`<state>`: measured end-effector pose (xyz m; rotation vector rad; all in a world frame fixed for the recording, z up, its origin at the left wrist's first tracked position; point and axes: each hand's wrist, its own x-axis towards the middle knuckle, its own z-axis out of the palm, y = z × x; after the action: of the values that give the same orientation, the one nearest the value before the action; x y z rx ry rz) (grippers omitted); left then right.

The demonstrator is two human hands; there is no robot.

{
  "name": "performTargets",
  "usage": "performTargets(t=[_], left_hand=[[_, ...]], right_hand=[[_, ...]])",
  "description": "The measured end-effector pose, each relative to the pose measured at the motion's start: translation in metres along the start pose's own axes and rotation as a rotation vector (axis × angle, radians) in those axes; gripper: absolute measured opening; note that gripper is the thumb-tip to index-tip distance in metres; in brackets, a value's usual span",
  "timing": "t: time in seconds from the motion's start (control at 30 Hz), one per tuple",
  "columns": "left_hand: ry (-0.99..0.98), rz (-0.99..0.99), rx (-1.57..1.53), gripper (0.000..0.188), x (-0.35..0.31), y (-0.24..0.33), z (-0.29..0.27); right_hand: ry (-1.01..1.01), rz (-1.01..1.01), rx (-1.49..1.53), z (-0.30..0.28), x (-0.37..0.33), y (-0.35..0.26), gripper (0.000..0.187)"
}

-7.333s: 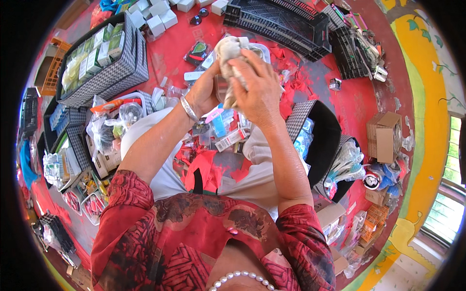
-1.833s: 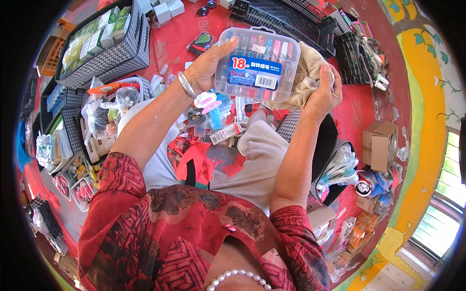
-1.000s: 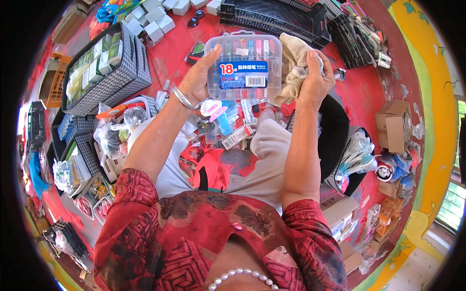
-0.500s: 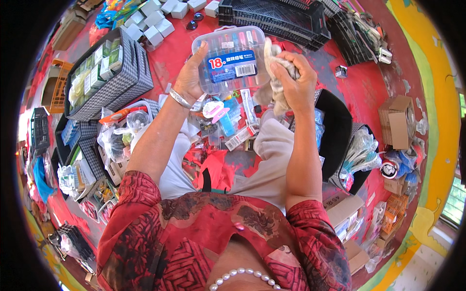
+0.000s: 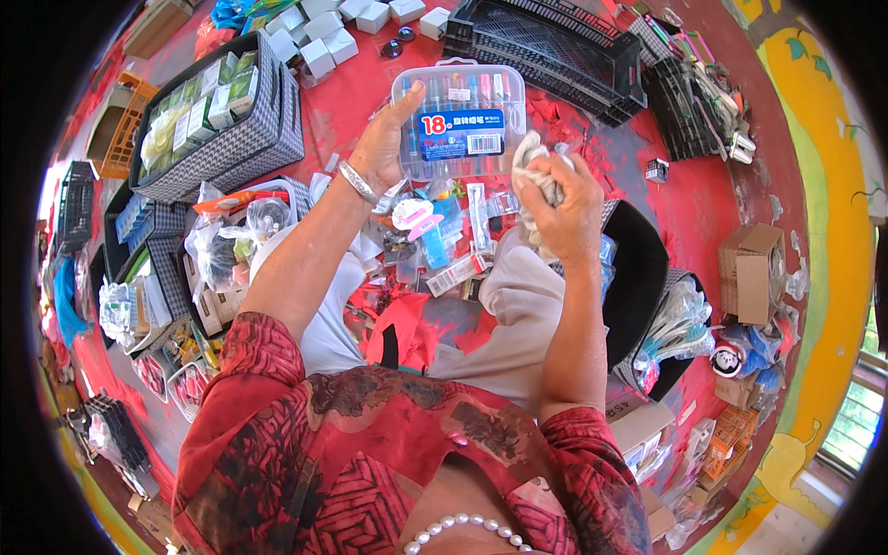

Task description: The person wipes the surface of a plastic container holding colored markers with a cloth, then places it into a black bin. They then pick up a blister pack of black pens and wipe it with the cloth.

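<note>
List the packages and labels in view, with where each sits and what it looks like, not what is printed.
Clear plastic case: held up by the left hand, rectangular, coloured sticks inside.
Label on the case front: blue rectangle with a red and white patch.
Small white boxes: top, on the red floor, cube-like.
Cardboard box: right side, brown, open.
Cloth: bunched, pale, in the right hand.

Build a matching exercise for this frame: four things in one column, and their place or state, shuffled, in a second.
Things:
1. clear plastic case of colour sticks
2. crumpled pale cloth
3. silver bangle
4. black lattice crate

Places or states:
A. bunched in the right hand
B. on the red floor, beyond the hands
C. held up by the left hand
D. around the left wrist

Pairs: 1-C, 2-A, 3-D, 4-B
</note>
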<state>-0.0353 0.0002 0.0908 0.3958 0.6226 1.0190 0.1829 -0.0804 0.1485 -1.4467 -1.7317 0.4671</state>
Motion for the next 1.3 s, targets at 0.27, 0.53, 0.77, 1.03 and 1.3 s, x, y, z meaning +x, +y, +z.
performTargets(t=[0.27,0.53,0.77,1.03,1.3], left_hand=[[-0.016,0.055,-0.08,0.047,-0.002,0.001,0.007],[-0.095,-0.018,-0.076,0.047,-0.008,-0.005,0.018],[-0.006,0.052,-0.032,0.043,-0.009,-0.001,0.008],[0.023,0.042,-0.028,0.045,-0.011,0.001,0.007],[0.01,0.02,-0.049,0.045,-0.012,0.001,0.006]], right_hand=[[-0.07,0.181,0.609,-0.01,-0.006,-0.006,0.019],[-0.105,-0.511,-0.125,0.057,-0.009,-0.046,0.024],[0.181,-0.052,-0.43,0.009,0.003,0.0,0.022],[0.478,0.172,-0.207,-0.011,0.015,0.035,0.02],[0.601,0.129,0.057,-0.007,0.018,0.022,0.019]])
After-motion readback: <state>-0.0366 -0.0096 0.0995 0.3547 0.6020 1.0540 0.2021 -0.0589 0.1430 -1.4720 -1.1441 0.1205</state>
